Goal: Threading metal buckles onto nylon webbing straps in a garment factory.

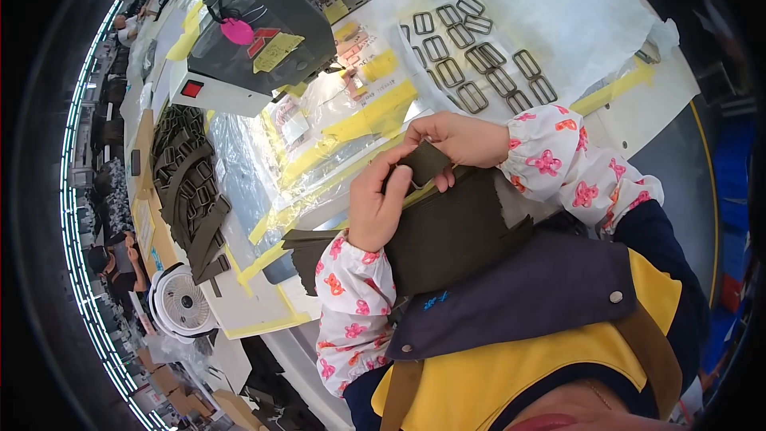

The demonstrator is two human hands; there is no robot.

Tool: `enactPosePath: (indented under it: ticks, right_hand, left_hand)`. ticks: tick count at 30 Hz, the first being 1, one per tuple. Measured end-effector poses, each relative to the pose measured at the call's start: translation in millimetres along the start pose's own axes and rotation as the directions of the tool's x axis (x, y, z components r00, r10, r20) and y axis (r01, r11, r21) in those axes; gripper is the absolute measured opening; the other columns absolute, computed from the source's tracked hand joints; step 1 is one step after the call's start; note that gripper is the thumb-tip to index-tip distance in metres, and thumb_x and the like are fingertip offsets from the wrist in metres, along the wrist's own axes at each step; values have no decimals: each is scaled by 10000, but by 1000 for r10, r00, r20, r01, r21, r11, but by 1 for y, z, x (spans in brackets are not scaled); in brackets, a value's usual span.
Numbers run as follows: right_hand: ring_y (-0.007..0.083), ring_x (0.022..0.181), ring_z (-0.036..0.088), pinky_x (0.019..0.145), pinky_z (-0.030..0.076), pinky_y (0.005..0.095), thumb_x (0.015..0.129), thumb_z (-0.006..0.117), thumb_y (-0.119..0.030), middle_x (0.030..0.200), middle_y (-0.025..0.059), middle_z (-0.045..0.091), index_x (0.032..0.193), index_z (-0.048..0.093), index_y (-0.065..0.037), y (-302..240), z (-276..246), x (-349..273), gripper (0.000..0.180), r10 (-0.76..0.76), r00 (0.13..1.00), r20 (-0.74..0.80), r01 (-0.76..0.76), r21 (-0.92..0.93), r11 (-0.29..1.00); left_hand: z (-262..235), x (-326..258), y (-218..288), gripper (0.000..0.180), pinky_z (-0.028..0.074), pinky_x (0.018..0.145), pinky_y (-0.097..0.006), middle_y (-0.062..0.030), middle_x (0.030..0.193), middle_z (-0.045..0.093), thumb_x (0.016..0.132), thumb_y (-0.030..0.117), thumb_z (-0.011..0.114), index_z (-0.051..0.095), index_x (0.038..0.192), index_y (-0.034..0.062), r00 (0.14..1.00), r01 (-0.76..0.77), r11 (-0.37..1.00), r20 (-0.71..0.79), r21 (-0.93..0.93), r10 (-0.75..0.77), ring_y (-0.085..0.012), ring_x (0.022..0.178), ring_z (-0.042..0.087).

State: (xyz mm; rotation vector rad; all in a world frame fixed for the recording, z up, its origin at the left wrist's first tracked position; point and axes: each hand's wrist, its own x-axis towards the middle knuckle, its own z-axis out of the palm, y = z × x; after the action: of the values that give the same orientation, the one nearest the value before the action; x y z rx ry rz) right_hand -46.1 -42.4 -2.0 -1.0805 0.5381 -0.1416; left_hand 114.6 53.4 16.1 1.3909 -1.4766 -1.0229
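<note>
Both hands are closed on a short dark olive webbing strap point(427, 162), held in front of me at the table's near edge. My left hand point(377, 206) pinches its left side with the thumb on top. Against its upper right part, my right hand point(461, 140) presses with bent fingers. Whether a buckle sits inside the strap, the fingers hide. Below my hands, a stack of dark olive strips point(451, 231) lies across my lap. Beyond my right hand, several dark metal slider buckles point(472, 97) are spread on a sheet of clear plastic.
A grey and white sewing machine point(275, 32) with a red switch stands at upper left. Left of the work surface lies a heap of olive straps with buckles point(191, 187). A white fan point(182, 301) is below it. Yellow tape point(339, 140) crosses the table. Another person point(121, 263) sits far left.
</note>
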Motion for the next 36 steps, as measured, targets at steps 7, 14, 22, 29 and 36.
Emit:
enactPosePath:
  ticks: [7, 14, 22, 29, 36]
  right_hand:
    - [124, 515, 568, 475, 471, 232, 855, 501, -102, 730, 71, 579, 917, 495, 14, 27, -2, 22, 131, -280, 957, -73, 238, -350, 906]
    - [100, 585, 586, 494, 463, 225, 853, 498, -103, 714, 75, 549, 889, 458, 7, 28, 9, 28, 122, -102, 993, -52, 74, -386, 919]
    - [122, 580, 598, 493, 477, 237, 827, 525, -101, 709, 76, 546, 840, 452, 5, 28, 21, 23, 130, -206, 976, -65, 165, -392, 905]
    - [76, 629, 566, 541, 458, 205, 832, 541, -67, 757, 44, 552, 887, 475, -2, 21, 17, 8, 108, -241, 969, -49, 234, -121, 965]
    - [97, 610, 535, 528, 428, 233, 791, 583, -53, 681, 23, 531, 895, 500, -32, -3, -2, -18, 134, -384, 901, -200, 268, -440, 857]
  left_hand:
    - [-5, 2, -6, 115, 420, 655, -281, -58, 750, 546, 762, 73, 640, 579, 849, 30, 902, -393, 829, -8, 398, 431, -176, 719, 505]
    - [-16, -18, -17, 69, 369, 565, -164, 31, 716, 512, 815, 43, 587, 525, 803, 15, 975, 212, 973, -80, 86, -206, -16, 623, 437]
    - [-14, -13, -20, 94, 403, 478, -241, -52, 590, 559, 741, 60, 615, 538, 767, 13, 980, 177, 946, -135, 273, -144, -107, 472, 491]
    - [-12, -18, -13, 212, 410, 517, -220, -35, 713, 576, 781, 75, 615, 534, 966, 12, 984, 157, 984, -100, 80, -149, -69, 561, 493]
    - [-1, -6, -16, 270, 441, 571, -214, -64, 754, 591, 799, 76, 622, 522, 1033, -12, 981, 170, 984, -108, 55, -163, -85, 581, 534]
